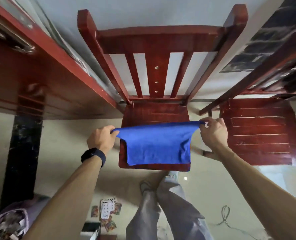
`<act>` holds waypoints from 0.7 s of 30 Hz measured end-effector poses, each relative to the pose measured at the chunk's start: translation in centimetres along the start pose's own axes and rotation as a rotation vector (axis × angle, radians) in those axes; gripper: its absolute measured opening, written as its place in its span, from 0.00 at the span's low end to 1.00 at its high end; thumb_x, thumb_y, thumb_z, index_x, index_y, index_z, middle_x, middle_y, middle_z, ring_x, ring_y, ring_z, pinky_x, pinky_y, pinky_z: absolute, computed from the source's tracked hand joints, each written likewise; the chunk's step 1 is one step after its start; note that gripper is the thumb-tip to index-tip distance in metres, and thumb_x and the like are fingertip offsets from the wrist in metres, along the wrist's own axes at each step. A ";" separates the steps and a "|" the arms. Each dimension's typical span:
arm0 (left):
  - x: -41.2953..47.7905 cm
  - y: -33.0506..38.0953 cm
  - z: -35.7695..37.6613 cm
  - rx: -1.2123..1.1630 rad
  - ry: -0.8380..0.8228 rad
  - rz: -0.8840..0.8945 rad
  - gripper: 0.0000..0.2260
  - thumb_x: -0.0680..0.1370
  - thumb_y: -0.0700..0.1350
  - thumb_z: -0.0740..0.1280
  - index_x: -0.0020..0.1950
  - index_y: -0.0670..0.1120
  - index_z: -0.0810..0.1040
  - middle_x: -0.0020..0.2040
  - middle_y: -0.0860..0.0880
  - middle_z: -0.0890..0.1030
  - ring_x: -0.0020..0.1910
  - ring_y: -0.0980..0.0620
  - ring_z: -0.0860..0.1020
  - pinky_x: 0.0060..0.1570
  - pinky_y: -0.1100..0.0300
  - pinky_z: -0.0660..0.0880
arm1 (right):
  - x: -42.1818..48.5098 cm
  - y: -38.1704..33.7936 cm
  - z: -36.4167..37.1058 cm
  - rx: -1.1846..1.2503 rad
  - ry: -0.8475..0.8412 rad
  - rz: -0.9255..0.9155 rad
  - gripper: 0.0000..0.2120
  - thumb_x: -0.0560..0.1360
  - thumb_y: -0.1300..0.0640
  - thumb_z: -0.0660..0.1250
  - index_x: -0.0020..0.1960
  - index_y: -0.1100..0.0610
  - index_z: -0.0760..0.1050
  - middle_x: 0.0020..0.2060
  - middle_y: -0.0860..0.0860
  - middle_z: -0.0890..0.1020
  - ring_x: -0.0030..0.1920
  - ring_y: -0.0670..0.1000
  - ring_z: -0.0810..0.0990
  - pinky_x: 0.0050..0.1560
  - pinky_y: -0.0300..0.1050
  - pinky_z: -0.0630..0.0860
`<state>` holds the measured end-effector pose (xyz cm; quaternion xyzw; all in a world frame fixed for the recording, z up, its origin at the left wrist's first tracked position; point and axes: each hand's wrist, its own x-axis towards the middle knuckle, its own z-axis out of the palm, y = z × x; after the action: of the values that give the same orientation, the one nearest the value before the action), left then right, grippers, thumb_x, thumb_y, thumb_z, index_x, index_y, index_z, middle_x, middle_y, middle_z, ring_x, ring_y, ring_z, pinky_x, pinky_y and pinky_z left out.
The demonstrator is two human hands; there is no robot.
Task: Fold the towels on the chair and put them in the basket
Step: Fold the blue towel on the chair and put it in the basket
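Observation:
A blue towel (156,144) hangs stretched over the seat of a red wooden chair (154,111), its lower part lying on the front of the seat. My left hand (102,139) pinches the towel's upper left corner. My right hand (213,132) pinches the upper right corner, where a small white tag shows. Both corners are lifted a little above the seat, and the top edge runs taut between the hands. A purple basket (17,217) with grey cloth in it sits on the floor at the bottom left.
A second red chair (261,132) stands close on the right. A red wooden table (45,70) with a black leg (22,156) is on the left. Playing cards (107,212) and a cable (226,217) lie on the floor near my legs.

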<state>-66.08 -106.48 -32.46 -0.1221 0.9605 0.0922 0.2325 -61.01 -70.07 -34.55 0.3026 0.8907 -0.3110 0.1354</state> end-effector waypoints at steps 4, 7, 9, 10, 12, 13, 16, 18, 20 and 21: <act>5.8 1.0 3.6 -0.150 -0.004 -0.071 0.09 0.77 0.54 0.64 0.53 0.54 0.81 0.48 0.47 0.84 0.49 0.39 0.80 0.44 0.53 0.77 | 4.6 -0.3 3.5 0.102 -0.053 0.098 0.08 0.76 0.52 0.64 0.52 0.45 0.81 0.39 0.51 0.84 0.44 0.57 0.82 0.46 0.46 0.76; 10.3 0.9 6.6 -0.477 -0.050 -0.153 0.06 0.73 0.53 0.64 0.44 0.54 0.79 0.39 0.53 0.85 0.42 0.44 0.84 0.46 0.48 0.82 | 7.3 -0.2 6.0 0.288 -0.072 0.147 0.07 0.74 0.52 0.64 0.43 0.40 0.77 0.39 0.46 0.84 0.40 0.54 0.86 0.41 0.50 0.81; 12.6 1.5 8.1 -0.715 -0.043 -0.186 0.05 0.77 0.46 0.66 0.49 0.53 0.80 0.40 0.53 0.84 0.38 0.49 0.84 0.45 0.49 0.83 | 8.7 0.2 7.5 0.395 -0.054 0.175 0.11 0.76 0.55 0.65 0.51 0.39 0.78 0.48 0.46 0.85 0.41 0.50 0.87 0.42 0.50 0.82; 13.4 1.8 8.7 -0.801 -0.036 -0.199 0.09 0.79 0.43 0.66 0.58 0.51 0.79 0.44 0.52 0.83 0.38 0.51 0.84 0.45 0.52 0.82 | 9.3 0.5 8.2 0.456 -0.065 0.186 0.15 0.77 0.57 0.65 0.60 0.41 0.76 0.52 0.44 0.84 0.42 0.48 0.86 0.44 0.47 0.83; 14.0 2.3 9.4 -0.875 -0.077 -0.208 0.21 0.80 0.45 0.65 0.72 0.53 0.69 0.51 0.53 0.81 0.40 0.51 0.84 0.43 0.57 0.79 | 9.7 1.0 9.5 0.499 -0.133 0.196 0.29 0.78 0.60 0.67 0.75 0.41 0.65 0.54 0.39 0.79 0.43 0.45 0.85 0.45 0.43 0.81; 13.6 2.4 10.0 -0.862 -0.118 -0.213 0.24 0.80 0.47 0.66 0.74 0.55 0.65 0.53 0.53 0.80 0.41 0.51 0.85 0.43 0.57 0.78 | 9.4 1.5 10.1 0.453 -0.175 0.212 0.32 0.77 0.59 0.68 0.77 0.42 0.61 0.55 0.40 0.79 0.44 0.47 0.84 0.45 0.43 0.81; 9.8 0.8 13.5 -0.671 -0.223 -0.220 0.24 0.77 0.49 0.69 0.71 0.50 0.68 0.54 0.52 0.80 0.48 0.49 0.82 0.49 0.57 0.75 | 6.9 4.2 12.6 0.105 -0.284 0.306 0.31 0.77 0.49 0.69 0.76 0.52 0.62 0.62 0.49 0.77 0.53 0.58 0.82 0.51 0.49 0.79; 6.3 -0.9 16.3 -0.490 -0.254 -0.297 0.21 0.76 0.49 0.71 0.66 0.43 0.71 0.55 0.47 0.79 0.53 0.45 0.79 0.51 0.57 0.72 | 4.6 6.9 14.5 -0.124 -0.336 0.397 0.29 0.77 0.44 0.68 0.72 0.58 0.65 0.66 0.57 0.74 0.61 0.62 0.77 0.58 0.51 0.74; 3.3 -2.4 18.9 -0.396 -0.293 -0.398 0.22 0.76 0.52 0.71 0.63 0.40 0.71 0.60 0.41 0.77 0.58 0.39 0.77 0.55 0.52 0.72 | 2.7 9.2 16.2 -0.172 -0.345 0.459 0.27 0.78 0.43 0.67 0.67 0.61 0.69 0.64 0.60 0.75 0.63 0.62 0.76 0.56 0.50 0.71; 2.3 -2.9 20.0 -0.371 -0.319 -0.428 0.22 0.76 0.53 0.70 0.62 0.39 0.71 0.61 0.40 0.76 0.59 0.37 0.77 0.55 0.51 0.73 | 2.1 10.0 16.9 -0.158 -0.335 0.472 0.25 0.78 0.43 0.66 0.65 0.61 0.69 0.61 0.60 0.77 0.62 0.61 0.76 0.55 0.50 0.71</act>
<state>-58.78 -105.05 -51.38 -0.3457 0.8313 0.2326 0.3679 -55.48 -73.66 -53.20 0.4341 0.7826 -0.2461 0.3721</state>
